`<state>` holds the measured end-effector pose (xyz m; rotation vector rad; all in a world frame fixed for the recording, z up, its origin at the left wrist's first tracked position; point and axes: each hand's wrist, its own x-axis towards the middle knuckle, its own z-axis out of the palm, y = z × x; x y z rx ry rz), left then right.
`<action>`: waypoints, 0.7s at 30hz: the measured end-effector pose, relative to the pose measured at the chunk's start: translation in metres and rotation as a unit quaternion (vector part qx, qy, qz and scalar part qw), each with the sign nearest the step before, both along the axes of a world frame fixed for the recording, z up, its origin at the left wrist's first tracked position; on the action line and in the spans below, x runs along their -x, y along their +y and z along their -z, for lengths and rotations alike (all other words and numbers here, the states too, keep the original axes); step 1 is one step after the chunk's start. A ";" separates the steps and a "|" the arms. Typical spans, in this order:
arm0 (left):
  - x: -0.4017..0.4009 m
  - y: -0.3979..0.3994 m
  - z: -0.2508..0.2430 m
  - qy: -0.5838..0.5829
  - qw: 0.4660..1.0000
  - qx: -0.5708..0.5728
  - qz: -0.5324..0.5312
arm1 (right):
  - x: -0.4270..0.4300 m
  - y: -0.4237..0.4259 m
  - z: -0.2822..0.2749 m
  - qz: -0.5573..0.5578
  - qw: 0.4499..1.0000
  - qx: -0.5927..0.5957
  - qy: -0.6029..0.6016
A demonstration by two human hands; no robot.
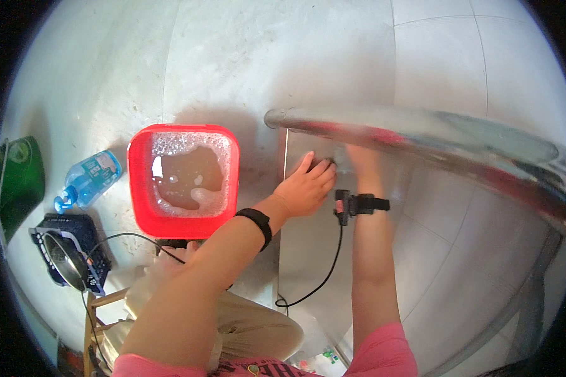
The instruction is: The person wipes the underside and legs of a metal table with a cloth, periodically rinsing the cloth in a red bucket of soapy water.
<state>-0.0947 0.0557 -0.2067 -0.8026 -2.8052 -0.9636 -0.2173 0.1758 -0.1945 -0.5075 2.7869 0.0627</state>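
Note:
My left hand (309, 188) lies palm down on a smooth grey metal panel (311, 245), its fingers a little spread. A small dark patch shows at its fingertips; what it is cannot be told. My right hand (362, 158) is blurred and partly hidden behind a shiny metal tube (405, 125) that crosses over the panel. Whether the right hand holds anything is not visible. Left of the panel stands a red plastic basin (184, 228) of murky, sudsy water. On my right wrist sits a black strap with a small device (343, 207) and cable.
A clear blue pump bottle (93, 174) lies on the pale floor, with a green plastic container (23, 174) farther left. A dark plastic crate (94, 249) carries a metal bowl (63, 259). Wooden slats (108, 299) show beside my leg. A black cable loops near my right forearm.

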 end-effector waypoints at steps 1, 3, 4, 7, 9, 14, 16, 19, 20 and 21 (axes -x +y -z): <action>0.002 0.002 -0.002 -0.057 0.995 -0.076 0.015 | -0.002 -0.007 0.002 -0.014 0.998 0.041 0.046; 0.000 0.001 0.001 -0.118 0.982 -0.145 0.030 | -0.011 -0.028 0.005 -0.066 0.968 0.170 0.172; -0.003 -0.002 0.006 -0.124 0.979 -0.161 0.024 | -0.019 -0.033 -0.003 -0.021 0.979 0.175 0.101; -0.020 0.003 0.010 -0.118 0.967 -0.224 0.034 | -0.044 -0.018 -0.017 -0.010 0.995 0.094 0.040; -0.043 0.000 0.004 -0.112 0.957 -0.262 0.050 | -0.095 -0.015 -0.026 -0.035 0.982 0.137 0.127; -0.095 -0.029 -0.020 -0.295 0.875 -0.113 0.368 | -0.215 -0.007 -0.048 0.075 0.987 0.134 -0.046; -0.084 -0.037 -0.057 -0.311 0.871 -0.092 0.370 | -0.253 0.014 -0.057 0.059 0.990 0.127 -0.030; -0.079 -0.043 -0.059 -0.284 0.898 -0.154 0.300 | -0.274 0.030 -0.064 0.171 0.945 0.257 -0.105; -0.081 -0.041 -0.049 -0.230 0.912 -0.248 0.233 | -0.276 0.036 -0.069 0.296 0.860 0.368 -0.191; -0.085 -0.037 -0.047 -0.223 0.911 -0.253 0.238 | -0.274 0.036 -0.086 0.296 0.864 0.364 -0.182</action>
